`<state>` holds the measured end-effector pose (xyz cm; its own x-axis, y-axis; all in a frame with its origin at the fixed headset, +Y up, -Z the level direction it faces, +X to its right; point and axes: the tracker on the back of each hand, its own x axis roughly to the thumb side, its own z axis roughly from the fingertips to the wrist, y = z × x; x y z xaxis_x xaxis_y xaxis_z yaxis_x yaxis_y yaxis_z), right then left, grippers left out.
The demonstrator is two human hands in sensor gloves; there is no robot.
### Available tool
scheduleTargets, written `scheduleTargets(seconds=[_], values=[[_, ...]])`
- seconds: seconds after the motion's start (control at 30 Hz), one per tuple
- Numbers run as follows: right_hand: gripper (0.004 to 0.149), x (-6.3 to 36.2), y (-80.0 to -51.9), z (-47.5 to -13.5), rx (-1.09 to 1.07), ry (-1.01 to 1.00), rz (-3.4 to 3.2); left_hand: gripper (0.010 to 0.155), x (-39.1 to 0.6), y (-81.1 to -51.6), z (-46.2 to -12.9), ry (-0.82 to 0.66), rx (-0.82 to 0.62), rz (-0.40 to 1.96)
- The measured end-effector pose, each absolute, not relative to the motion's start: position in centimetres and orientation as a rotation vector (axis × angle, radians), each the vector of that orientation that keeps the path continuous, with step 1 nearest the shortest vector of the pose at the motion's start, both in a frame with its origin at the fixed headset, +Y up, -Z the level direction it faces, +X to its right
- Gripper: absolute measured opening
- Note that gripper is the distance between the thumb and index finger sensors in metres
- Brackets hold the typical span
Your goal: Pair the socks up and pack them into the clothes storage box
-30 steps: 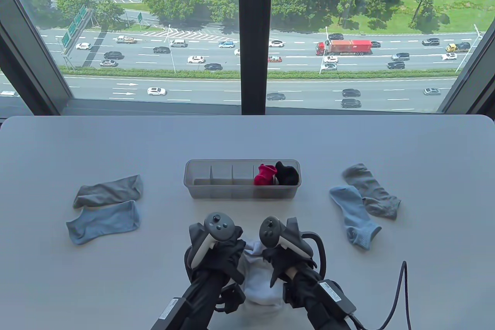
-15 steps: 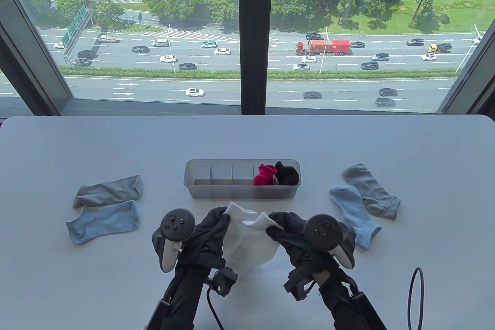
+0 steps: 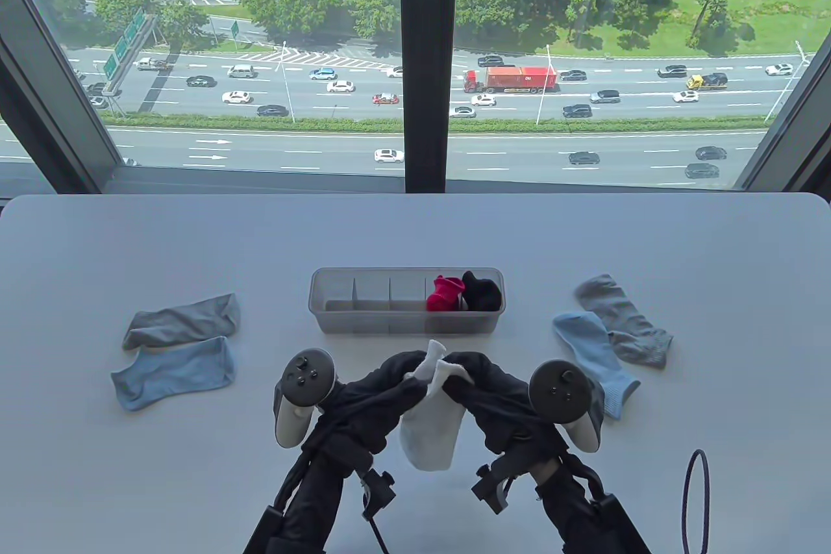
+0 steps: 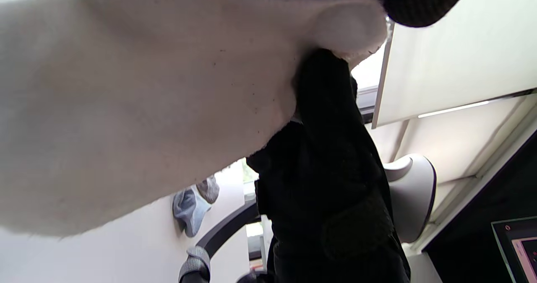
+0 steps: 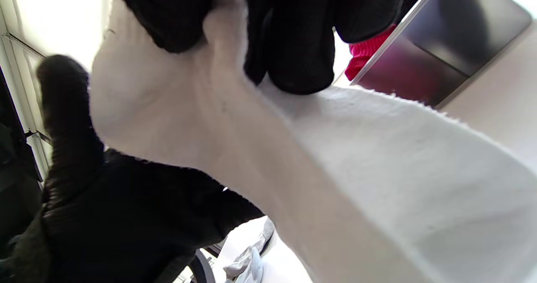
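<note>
Across the lower half of the table view, a pale tabletop [image 3: 415,236] under a wide window [image 3: 260,60]. At frame centre, a translucent clothes storage box [image 3: 408,320] with dividers, a red sock bundle [image 3: 445,293] and a black sock bundle [image 3: 483,291] packed in its two right-hand compartments, the others bare. Just below the box, held up between both hands, a white sock pair [image 3: 430,424], cuffs up, toes hanging. On its left, the left hand [image 3: 383,385], grip clamped on the cuff; on its right, the right hand [image 3: 483,385], fingers [image 5: 293,56] likewise pinched on the fabric. At middle left, flat and touching, a grey sock [image 3: 183,320] above a light blue sock [image 3: 172,373]. At middle right, another light blue sock [image 3: 594,359] overlapping another grey sock [image 3: 623,319]. At lower right, a dark cable loop [image 3: 694,502].
</note>
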<state>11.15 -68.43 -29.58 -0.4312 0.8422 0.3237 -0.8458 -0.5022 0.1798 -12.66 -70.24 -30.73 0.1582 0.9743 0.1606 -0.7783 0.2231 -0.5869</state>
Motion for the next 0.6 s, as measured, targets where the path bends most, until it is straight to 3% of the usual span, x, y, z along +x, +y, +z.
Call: scheduleTargets(seconds=[0.1, 0.13, 0.17, 0.2, 0.23, 0.3, 0.37, 0.43, 0.5, 0.6], values=[[0.041, 11.2, -68.6, -29.7, 0.421, -0.027, 2.083, 0.082, -11.8, -69.9, -30.5, -0.584, -0.413, 1.138], [0.041, 11.2, -68.6, -29.7, 0.404, -0.033, 2.086, 0.078, -11.7, -69.8, -30.4, -0.579, -0.407, 1.113], [0.042, 11.2, -68.6, -29.7, 0.408, -0.031, 2.088, 0.064, -11.7, -69.6, -30.3, -0.514, -0.347, 1.106], [0.042, 11.3, -68.6, -29.7, 0.408, -0.028, 2.11, 0.049, -11.9, -69.4, -30.1, -0.411, -0.219, 1.112], [0.042, 11.5, -68.5, -29.7, 0.393, -0.066, 2.146, 0.044, -12.0, -69.3, -30.1, -0.374, -0.129, 1.142], [0.046, 11.6, -68.3, -29.7, 0.385, -0.099, 2.183, 0.043, -11.8, -69.1, -30.0, -0.436, -0.219, 1.099], [0.064, 11.7, -68.3, -29.9, 0.449, -0.061, 2.212, 0.043, -11.6, -68.9, -29.7, -0.459, -0.199, 1.033], [0.088, 12.0, -68.7, -30.5, 0.652, 0.194, 2.246, 0.043, -11.3, -68.7, -29.6, -0.513, -0.245, 0.961], [0.08, 12.0, -69.3, -30.7, 0.679, 0.308, 2.182, 0.043, -11.1, -68.3, -29.4, -0.511, -0.21, 0.917], [0.045, 12.4, -70.2, -31.1, 0.537, 0.212, 2.05, 0.042, -10.9, -67.8, -29.1, -0.429, -0.134, 0.799]])
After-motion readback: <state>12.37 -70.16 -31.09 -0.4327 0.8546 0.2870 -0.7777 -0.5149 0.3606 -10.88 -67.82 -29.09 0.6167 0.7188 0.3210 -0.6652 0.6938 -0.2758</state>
